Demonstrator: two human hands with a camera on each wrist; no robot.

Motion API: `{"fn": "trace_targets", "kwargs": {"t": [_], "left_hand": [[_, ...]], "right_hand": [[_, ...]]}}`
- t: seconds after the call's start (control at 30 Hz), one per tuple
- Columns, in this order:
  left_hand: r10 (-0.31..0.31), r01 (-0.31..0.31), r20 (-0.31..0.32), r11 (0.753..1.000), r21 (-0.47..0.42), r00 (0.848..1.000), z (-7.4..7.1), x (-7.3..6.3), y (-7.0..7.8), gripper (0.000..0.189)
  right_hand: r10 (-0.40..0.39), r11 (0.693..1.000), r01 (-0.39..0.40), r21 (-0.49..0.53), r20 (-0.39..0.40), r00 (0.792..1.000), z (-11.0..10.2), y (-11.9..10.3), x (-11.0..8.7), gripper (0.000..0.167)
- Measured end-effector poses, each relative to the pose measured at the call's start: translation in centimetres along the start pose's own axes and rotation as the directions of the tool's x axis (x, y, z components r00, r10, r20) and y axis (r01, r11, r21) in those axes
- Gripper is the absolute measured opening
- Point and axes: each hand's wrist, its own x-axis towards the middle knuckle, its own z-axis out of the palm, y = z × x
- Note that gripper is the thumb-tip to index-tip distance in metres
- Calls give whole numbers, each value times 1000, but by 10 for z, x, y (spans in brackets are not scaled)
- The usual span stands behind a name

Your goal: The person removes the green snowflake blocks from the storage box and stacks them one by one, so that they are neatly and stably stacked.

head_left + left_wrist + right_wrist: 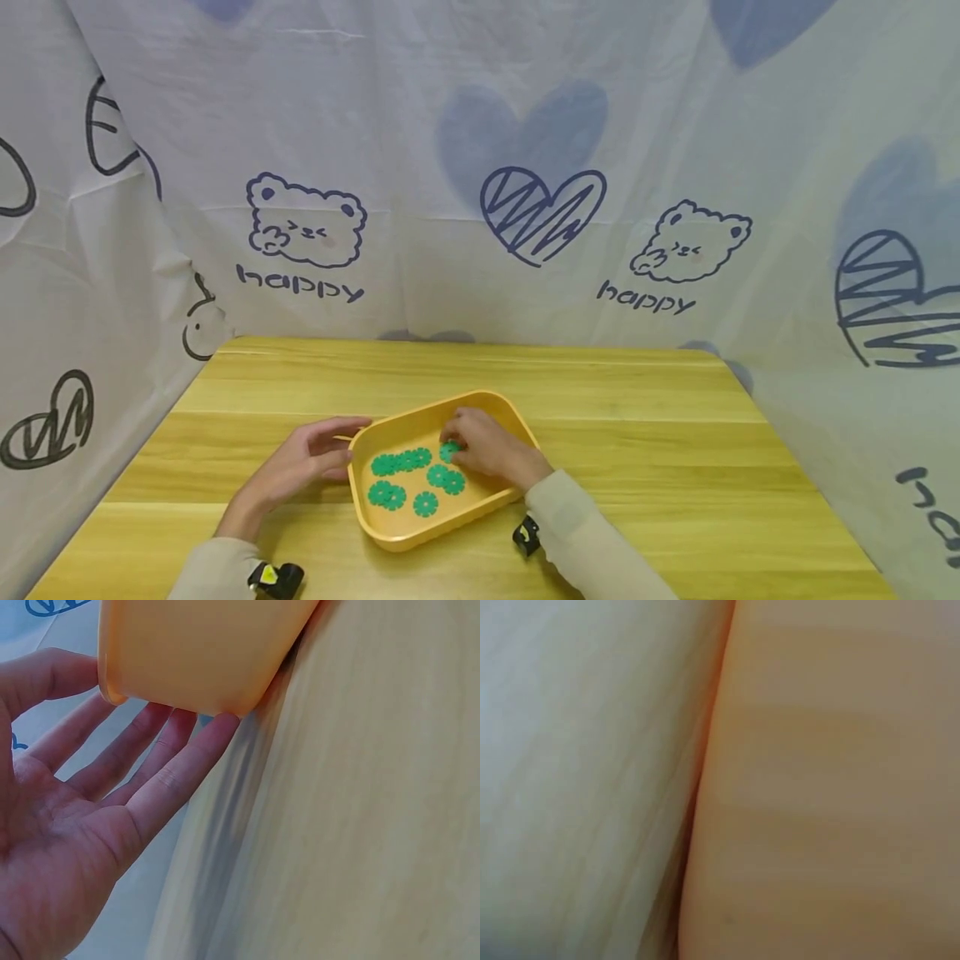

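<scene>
Printed cloth hangs behind a table — wood-grained.

Reading "happy" under left bear drawing on white cloth facing me; finding second "happy" under right bear drawing; at far right, catching slanting "ha" on cloth, remaining letters running out of view; yellow mark on black left-wrist device showing too small for reading.

Rounded yellow tray, angled on wooden table, green notched discs inside, several overlapping
</scene>
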Motion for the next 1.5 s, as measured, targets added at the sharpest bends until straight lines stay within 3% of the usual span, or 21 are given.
{"fn": "trace_targets", "kwargs": {"t": [0.3, 0.5, 0.6, 0.83, 1.0, 1.27, 1.5], "left_hand": [[-17, 17, 0, 1000, -3, 1000, 0, 1, 3, 53], [-17, 17, 6, 999, 37, 1000, -2, 1, 6, 51], [-13, 12, 28, 998, 57, 1000, -4, 4, 7, 51], [-67, 62, 111, 997, 48, 992, -10, 13, 8, 53], [-68, 57, 151, 996, 73, 986, -13, 16, 9, 54], [-48, 39, 160, 998, 57, 986, -13, 16, 7, 55], [-61, 52, 153, 997, 59, 986, -12, 15, 7, 54]], "right_hand": [[8, 999, -7, -54, 18, 1000, -4, -2, -5, 23], [6, 1000, -5, -27, 32, 999, -6, -1, -5, 15], [15, 1000, -15, -13, 25, 1000, -8, 2, -8, 13], [18, 1000, -18, 13, -10, 1000, -15, 8, -14, 13], [6, 999, -5, 47, -30, 1000, -27, 9, -23, 20], [-27, 1000, 28, 9, -96, 995, -58, 11, -40, 18], [15, 1000, -13, 16, -130, 991, -78, 29, -59, 17]]}}
